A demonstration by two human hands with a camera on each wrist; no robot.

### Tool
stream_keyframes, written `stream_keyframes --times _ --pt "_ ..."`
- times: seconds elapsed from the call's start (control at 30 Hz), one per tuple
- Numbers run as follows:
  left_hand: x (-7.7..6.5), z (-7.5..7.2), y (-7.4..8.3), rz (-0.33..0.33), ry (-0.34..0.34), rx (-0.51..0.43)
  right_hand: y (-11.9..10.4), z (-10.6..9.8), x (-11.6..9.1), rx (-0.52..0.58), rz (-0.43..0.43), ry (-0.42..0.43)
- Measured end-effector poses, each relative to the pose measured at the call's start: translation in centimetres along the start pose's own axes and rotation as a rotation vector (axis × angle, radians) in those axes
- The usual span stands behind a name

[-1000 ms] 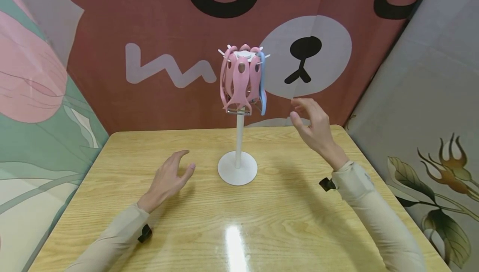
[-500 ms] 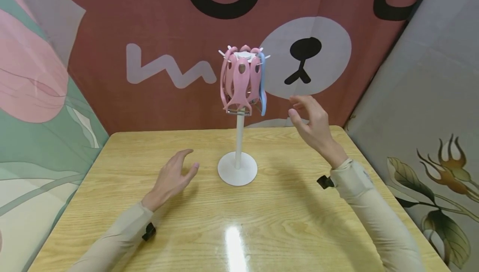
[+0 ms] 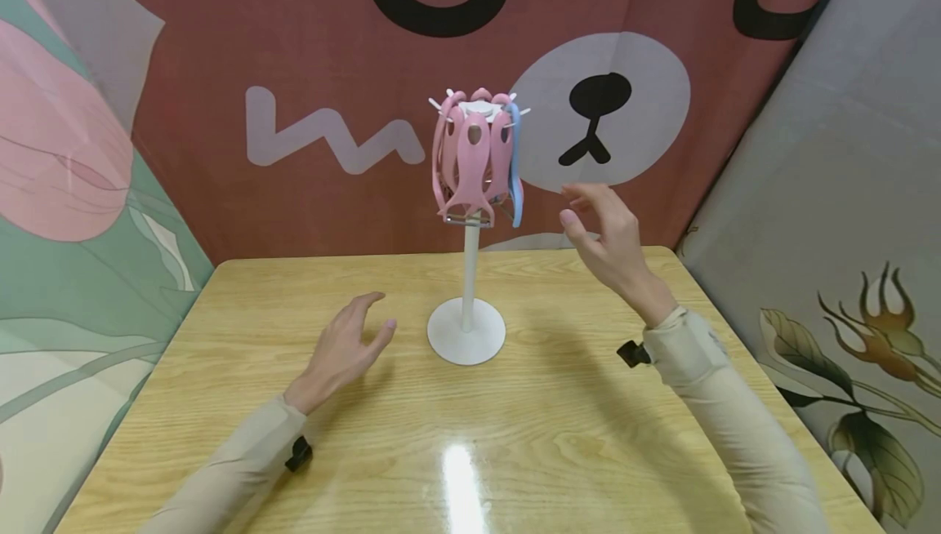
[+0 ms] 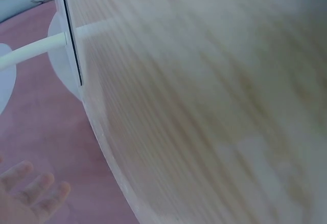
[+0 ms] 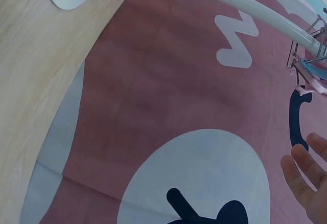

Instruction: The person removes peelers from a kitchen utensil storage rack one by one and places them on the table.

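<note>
A white stand (image 3: 469, 273) with a round base rises from the table. From hooks around its top hang several pink peelers (image 3: 473, 154), fish-shaped, with a metal blade across the lower end. One blue peeler (image 3: 516, 166) hangs on the right side. My right hand (image 3: 610, 244) is raised to the right of the blue peeler, apart from it, thumb and fingers spread and holding nothing. Low over the table, left of the base, my left hand (image 3: 341, 350) has its fingers loosely bent with nothing in them. In the right wrist view, peeler blades (image 5: 301, 70) show at the edge.
The wooden table (image 3: 412, 452) reaches back to a hanging cloth (image 3: 331, 207) with a bear print. A patterned cloth (image 3: 845, 191) borders the right side, and another cloth (image 3: 66, 297) the left. A black wrist camera (image 3: 634, 353) sits under the right wrist.
My left hand has moved slightly right, closer to the base. The right hand has shifted a little left and up toward the blue peeler. The stand and peelers stay still.
</note>
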State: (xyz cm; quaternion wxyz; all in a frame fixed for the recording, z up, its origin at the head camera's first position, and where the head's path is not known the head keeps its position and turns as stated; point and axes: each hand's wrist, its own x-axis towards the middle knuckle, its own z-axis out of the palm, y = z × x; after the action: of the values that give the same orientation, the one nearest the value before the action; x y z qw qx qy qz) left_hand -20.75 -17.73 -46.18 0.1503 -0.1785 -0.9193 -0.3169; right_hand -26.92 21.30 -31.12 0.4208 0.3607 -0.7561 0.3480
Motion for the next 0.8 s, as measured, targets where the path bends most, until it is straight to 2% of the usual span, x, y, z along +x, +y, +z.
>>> stream_keyframes --times 0.2,0.5,0.8 --pt "0.2 0.1 0.5 -0.014 -0.013 -0.008 -0.2 0.2 0.3 -0.009 -0.012 -0.007" --pt "0.5 0.5 0.5 0.005 -0.007 -0.019 -0.3 0.6 0.7 0.011 -0.046 -0.001" --pt "0.5 1.1 0.6 0.015 0.001 -0.02 -0.8 0.9 1.2 0.018 -0.044 0.001"
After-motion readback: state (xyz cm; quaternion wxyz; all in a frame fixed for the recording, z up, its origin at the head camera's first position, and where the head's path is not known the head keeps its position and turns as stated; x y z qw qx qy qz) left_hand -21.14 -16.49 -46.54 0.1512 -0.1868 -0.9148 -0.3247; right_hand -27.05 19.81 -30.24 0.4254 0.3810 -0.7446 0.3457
